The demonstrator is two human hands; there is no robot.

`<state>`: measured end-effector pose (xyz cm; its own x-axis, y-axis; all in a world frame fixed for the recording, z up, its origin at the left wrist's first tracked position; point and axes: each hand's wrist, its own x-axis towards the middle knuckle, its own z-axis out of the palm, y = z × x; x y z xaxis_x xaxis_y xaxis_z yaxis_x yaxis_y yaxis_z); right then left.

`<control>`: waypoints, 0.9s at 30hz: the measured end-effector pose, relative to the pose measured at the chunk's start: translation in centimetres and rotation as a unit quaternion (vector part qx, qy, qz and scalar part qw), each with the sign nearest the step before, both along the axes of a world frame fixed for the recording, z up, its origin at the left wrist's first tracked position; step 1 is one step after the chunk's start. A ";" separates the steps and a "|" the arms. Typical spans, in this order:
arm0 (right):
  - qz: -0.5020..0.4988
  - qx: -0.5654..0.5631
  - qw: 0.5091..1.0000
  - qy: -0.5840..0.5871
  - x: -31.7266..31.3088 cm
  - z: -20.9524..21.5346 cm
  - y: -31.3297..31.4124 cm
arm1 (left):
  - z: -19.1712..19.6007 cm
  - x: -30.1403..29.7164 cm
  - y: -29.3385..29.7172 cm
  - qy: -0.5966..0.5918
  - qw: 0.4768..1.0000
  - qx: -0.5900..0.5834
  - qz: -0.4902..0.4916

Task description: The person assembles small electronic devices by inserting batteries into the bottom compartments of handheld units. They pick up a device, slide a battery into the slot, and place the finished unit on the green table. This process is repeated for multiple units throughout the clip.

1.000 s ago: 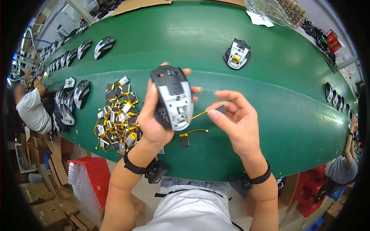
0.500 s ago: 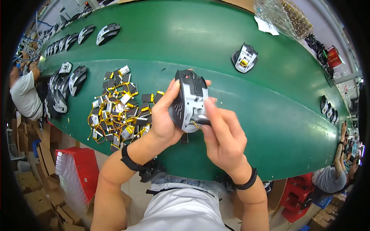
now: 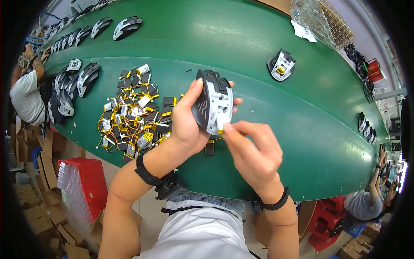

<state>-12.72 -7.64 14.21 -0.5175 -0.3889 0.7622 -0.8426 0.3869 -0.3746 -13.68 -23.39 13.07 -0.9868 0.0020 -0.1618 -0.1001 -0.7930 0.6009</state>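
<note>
My left hand (image 3: 186, 113) is wrapped round a grey-and-black computer mouse shell (image 3: 213, 93), its inner side facing up. At the shell's near end lies a small white pouch battery (image 3: 223, 120) with a yellow edge. My right hand (image 3: 254, 149) is closed, thumb and forefinger pinching the battery's near edge. To the left spreads a pile of similar batteries (image 3: 144, 101) with red, black and yellow leads. Just below the shell, a single dark battery (image 3: 209, 149) lies on the table.
On the green table (image 3: 302, 142), another mouse shell with a yellow part (image 3: 281, 65) sits far right. Several shells (image 3: 88, 79) cluster at left; more stand in a back row (image 3: 127, 28). Bubble wrap (image 3: 308, 19) lies at the back. A red crate (image 3: 91, 181) stands on the floor; co-workers sit at both sides.
My right hand's dark, wired battery now shows its white face against the shell's near end. The right fingers have shifted to its near edge. The view has shifted slightly.
</note>
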 end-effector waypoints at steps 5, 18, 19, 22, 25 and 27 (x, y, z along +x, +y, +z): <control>0.021 -0.003 0.999 -0.038 0.7 -0.4 -0.1 | 0.0 0.0 0.1 0.026 1.000 0.008 -0.009; 0.030 -0.024 0.983 -0.182 -0.2 0.8 0.8 | 0.0 0.2 0.1 0.071 0.994 -0.069 -0.047; 0.040 -0.012 0.987 -0.156 -0.4 1.3 0.8 | 0.1 -0.1 -0.1 0.058 0.996 -0.045 -0.054; 0.052 0.039 0.996 -0.068 -0.7 0.9 1.1 | 0.1 -0.4 -0.6 0.018 0.998 -0.037 -0.053; 0.052 0.036 0.997 -0.051 -0.4 0.3 1.2 | -0.4 0.3 -0.4 0.006 0.997 -0.028 -0.069; 0.050 0.023 0.997 -0.052 -0.6 0.6 1.0 | -0.2 0.0 -0.3 0.012 0.997 -0.028 -0.066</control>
